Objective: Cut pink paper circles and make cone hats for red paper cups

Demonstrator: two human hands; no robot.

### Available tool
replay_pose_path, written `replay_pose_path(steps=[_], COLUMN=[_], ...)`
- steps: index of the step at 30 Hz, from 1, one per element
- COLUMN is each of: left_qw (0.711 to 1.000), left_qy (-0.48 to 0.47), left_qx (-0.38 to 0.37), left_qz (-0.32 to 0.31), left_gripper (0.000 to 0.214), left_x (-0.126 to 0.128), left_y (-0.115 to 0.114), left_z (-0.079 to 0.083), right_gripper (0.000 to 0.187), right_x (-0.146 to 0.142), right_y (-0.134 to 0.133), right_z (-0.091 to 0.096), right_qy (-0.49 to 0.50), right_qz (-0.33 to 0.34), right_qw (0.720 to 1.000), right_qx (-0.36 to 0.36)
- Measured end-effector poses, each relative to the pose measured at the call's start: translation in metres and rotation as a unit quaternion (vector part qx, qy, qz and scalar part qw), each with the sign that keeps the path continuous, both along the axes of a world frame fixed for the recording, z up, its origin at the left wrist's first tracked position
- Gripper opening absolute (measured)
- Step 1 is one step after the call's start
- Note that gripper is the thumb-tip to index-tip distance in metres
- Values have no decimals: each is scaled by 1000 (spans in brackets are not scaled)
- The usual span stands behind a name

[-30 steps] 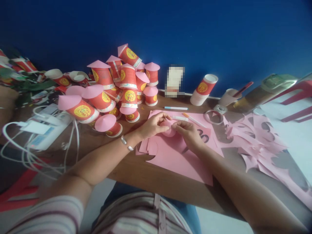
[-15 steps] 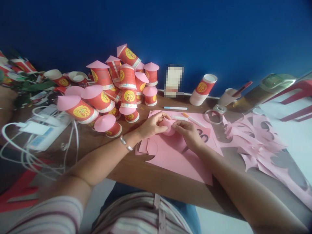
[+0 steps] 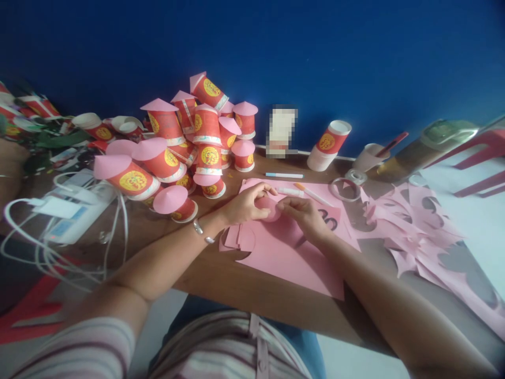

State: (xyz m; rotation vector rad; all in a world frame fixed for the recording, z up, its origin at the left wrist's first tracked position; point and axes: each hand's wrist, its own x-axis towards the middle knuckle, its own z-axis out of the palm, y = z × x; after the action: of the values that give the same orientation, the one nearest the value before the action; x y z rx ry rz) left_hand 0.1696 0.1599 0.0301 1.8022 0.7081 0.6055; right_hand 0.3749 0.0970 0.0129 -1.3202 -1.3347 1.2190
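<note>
left hand (image 3: 246,204) fingers curled, pinching | right hand (image 3: 303,215) fingertips pinched, meeting left | both forearms extended forward

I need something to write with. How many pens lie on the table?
3: a blue pen beyond the pink sheet, two pens on it. More may be hidden.

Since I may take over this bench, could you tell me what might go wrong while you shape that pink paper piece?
The small pink paper cone is pinched between left hand and right hand, so it could crease or spring open. The leaning pile of pink-capped red cups sits close to the left forearm; a nudge might topple it. The loose markers lying just beyond the fingers could roll away.
</note>
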Motion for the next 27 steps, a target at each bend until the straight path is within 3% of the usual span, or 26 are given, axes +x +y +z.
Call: replay_pose_path(steps=[5, 11, 15, 20, 27], left_qw=[1000, 1000, 990, 951, 955], left_qy=[-20, -20, -74, -158, -155], left_qx=[-21, -19, -120, -254, -244], left_qz=[-2, 3, 18, 81, 72], left_gripper=[44, 44, 39, 41, 44], left_x=[-3, -1, -1, 0, -1], left_y=[2, -1, 2, 8, 8], left_z=[3, 3, 1, -3, -7], right_gripper=[51, 37, 40, 37, 34], right_x=[2, -2, -1, 4, 2], right_y=[-1, -1, 1, 6, 4], right_z=[0, -4, -6, -16, -16], right_qy=[-16, 6, 35, 139, 158], right_qz=[10, 27, -16, -12, 9], right_qw=[1000, 1000, 999, 990, 987], right_qx=[12, -2, -12, -18, -16])
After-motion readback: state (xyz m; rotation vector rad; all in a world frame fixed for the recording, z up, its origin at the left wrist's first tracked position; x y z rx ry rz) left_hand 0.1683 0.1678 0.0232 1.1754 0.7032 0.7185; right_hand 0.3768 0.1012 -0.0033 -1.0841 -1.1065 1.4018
